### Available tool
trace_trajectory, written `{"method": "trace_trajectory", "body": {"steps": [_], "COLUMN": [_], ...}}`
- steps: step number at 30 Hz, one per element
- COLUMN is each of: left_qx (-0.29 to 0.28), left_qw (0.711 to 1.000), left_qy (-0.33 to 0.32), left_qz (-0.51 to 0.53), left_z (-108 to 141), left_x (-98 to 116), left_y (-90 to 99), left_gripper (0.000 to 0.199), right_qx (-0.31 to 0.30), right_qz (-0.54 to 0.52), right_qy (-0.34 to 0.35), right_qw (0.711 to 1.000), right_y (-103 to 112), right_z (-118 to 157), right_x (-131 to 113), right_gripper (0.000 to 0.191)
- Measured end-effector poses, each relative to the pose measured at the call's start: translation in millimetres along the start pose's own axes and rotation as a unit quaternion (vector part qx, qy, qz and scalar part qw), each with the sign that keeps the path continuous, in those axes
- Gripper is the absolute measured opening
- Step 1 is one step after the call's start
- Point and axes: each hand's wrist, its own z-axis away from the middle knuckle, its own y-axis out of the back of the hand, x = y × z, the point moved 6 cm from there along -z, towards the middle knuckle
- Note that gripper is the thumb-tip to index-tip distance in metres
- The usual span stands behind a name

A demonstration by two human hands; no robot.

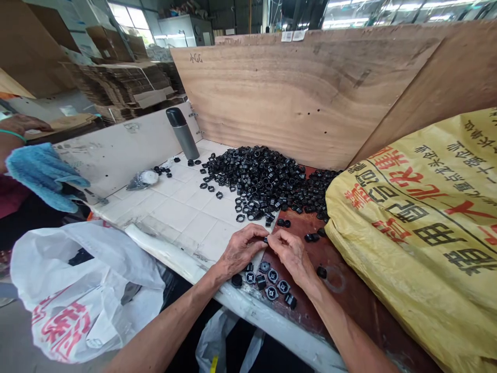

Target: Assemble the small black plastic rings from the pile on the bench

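Note:
Over the middle of the table, my left hand (244, 247) and my right hand (288, 250) meet, fingertips pinched around a small black plastic part (266, 240). Most of that part is hidden by the fingers. Just below my hands lies a loose group of round black caps (272, 275), some showing a cross-shaped inside. Beyond my fingers rises a big heap of black plastic rings (260, 178), with single rings scattered along its left edge. A few black pieces (311, 237) lie to the right of my right hand.
A yellow printed sack (411, 233) fills the right side. A grey thermos (182, 133) stands at the back left near a small plastic bag (143, 180). Wooden boards (303, 98) wall the back. A white plastic bag (89, 290) hangs at the left front; a person's hand (25, 124) shows far left.

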Motion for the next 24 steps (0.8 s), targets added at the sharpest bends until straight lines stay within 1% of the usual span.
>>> {"method": "trace_trajectory", "body": {"steps": [4,6,8,11,13,16,19,21,24], "left_qx": [0.003,-0.003,-0.004,0.009,0.018,0.028,0.037,0.036,0.014], "left_qw": [0.999,0.998,0.998,0.998,0.997,0.994,0.991,0.992,0.997], "left_qy": [0.047,0.057,0.060,0.054,0.056,0.079,0.091,0.079,0.041], "left_qz": [0.018,0.027,0.034,0.042,0.045,0.066,0.092,0.088,0.058], "left_z": [1,1,0,-1,-1,-1,-1,0,0], "left_x": [-8,-10,-11,-8,-7,-8,-10,-9,-5], "left_y": [-1.1,-2.5,-3.0,-1.5,-0.5,-0.1,0.2,0.4,-0.9], "left_gripper": [0.018,0.019,0.019,0.019,0.019,0.019,0.021,0.020,0.018], "right_qx": [-0.038,-0.052,-0.050,-0.023,0.002,0.036,0.061,0.072,0.079], "right_qz": [-0.046,-0.067,-0.073,-0.057,-0.057,-0.059,-0.041,-0.013,0.049], "right_qy": [0.012,0.001,-0.009,-0.021,-0.017,0.026,0.066,0.085,0.106], "right_qw": [0.998,0.996,0.996,0.998,0.998,0.997,0.995,0.994,0.990], "right_y": [2,3,3,4,4,3,4,3,3], "right_z": [0,0,1,1,0,0,2,3,5], "right_x": [-4,-3,-2,2,4,1,-4,-6,-8], "right_gripper": [0.019,0.017,0.020,0.025,0.024,0.020,0.025,0.030,0.033]}}
